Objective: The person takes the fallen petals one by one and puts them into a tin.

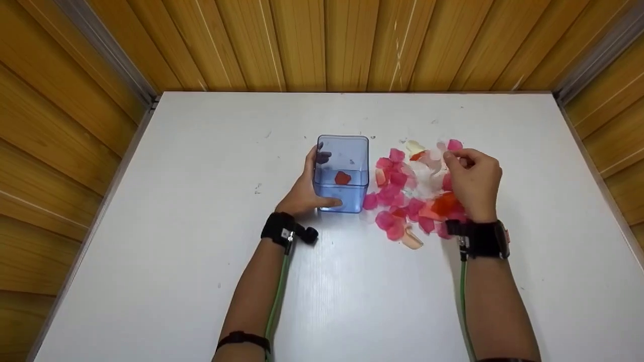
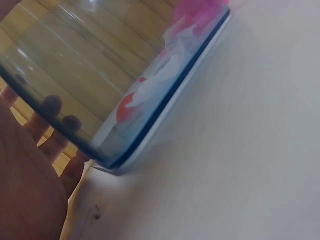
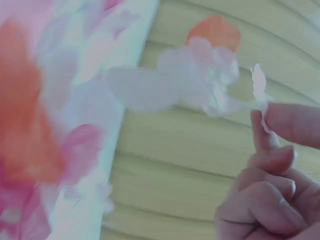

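Left hand (image 1: pixel 302 195) grips a box (image 1: pixel 347 200); wood-patterned walls (image 1: pixel 302 45) border the white table (image 1: pixel 211 201).

Head: from above, set back, facing forward and down over table (image 1: pixel 176 281) and wall (image 1: pixel 347 45).
Left wrist: close by the left hand (image 1: pixel 302 193), tilted, facing the box (image 1: pixel 353 198).
Right wrist: close by the right hand (image 1: pixel 475 183), tilted, facing petals (image 1: pixel 390 193).
Box: shared by head and left wrist.
Petals: in all three.

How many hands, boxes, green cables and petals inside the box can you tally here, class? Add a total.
Hands: 2 (left hand, right hand)
Box: 1
Green cables: 2
Red petal inside: 1
Total: 6
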`<state>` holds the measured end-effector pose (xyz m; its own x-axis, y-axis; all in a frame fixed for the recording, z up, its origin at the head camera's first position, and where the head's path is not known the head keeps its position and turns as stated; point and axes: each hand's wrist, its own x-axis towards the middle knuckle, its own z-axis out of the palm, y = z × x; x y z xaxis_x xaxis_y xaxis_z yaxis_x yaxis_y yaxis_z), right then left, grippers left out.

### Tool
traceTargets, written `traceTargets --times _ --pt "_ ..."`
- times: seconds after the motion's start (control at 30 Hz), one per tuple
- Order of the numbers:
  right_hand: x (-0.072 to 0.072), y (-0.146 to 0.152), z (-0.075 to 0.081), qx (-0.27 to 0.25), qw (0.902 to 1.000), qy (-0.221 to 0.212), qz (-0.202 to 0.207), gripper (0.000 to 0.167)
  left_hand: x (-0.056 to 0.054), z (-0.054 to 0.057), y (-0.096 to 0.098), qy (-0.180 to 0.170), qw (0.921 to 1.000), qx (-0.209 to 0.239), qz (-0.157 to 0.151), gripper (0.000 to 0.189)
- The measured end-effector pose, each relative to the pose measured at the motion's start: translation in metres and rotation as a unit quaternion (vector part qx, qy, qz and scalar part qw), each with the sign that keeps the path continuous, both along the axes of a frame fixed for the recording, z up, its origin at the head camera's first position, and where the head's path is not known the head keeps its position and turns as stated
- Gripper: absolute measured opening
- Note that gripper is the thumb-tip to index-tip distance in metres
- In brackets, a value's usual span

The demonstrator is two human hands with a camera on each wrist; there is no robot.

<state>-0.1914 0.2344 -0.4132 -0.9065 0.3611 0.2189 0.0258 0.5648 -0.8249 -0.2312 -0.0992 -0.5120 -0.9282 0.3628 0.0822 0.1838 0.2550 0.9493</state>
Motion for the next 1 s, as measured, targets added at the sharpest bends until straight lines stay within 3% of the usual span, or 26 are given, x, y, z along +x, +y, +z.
traceTargets --times 0.17,0.23,0.3,0.4,0.53,0.63,0.73,0.8,0.9,1.0 --pt "0.006 -0.012 0.008 -0.034 0.9964 0.074 0.021 0.028 0.001 0.001 0.002 -0.01 0.9999 -0.004 0.008 0.138" --pt "0.007 -0.013 0.008 -0.008 0.9976 0.052 0.043 0.028 0.001 0.001 0.003 -0.011 0.9999 -0.005 0.011 0.138" --pt "0.007 -0.011 0.006 0.038 0.9968 0.002 0.071 0.029 0.0 0.001 0.003 -0.011 0.9999 -0.005 0.011 0.139" --pt "0.007 -0.008 0.003 0.105 0.9862 -0.067 0.109 0.03 0.0 0.001 0.002 -0.013 0.9999 -0.006 0.008 0.14" --pt "0.008 -0.008 0.006 0.109 0.9864 -0.063 0.106 0.03 0.0 0.001 0.0 -0.01 0.9999 -0.004 0.005 0.141" --pt "0.01 -0.012 0.01 0.09 0.9919 -0.02 0.088 0.032 -0.001 0.001 -0.001 -0.008 0.9999 -0.003 0.008 0.142" --pt "0.013 -0.023 0.013 0.054 0.9938 0.058 0.078 0.028 -0.001 0.0 -0.001 -0.011 0.9999 -0.006 0.01 0.142" --pt "0.015 -0.033 0.014 0.025 0.9879 0.127 0.086 0.022 0.0 0.0 -0.001 -0.006 0.9999 -0.006 0.007 0.142" --pt "0.017 -0.054 0.014 -0.01 0.9702 0.215 0.112 0.014 0.0 -0.001 0.0 0.005 1.0 -0.002 0.0 0.14" --pt "0.018 -0.08 0.01 -0.032 0.9563 0.254 0.142 0.011 0.0 -0.001 0.0 0.01 0.9999 0.01 -0.002 0.139"
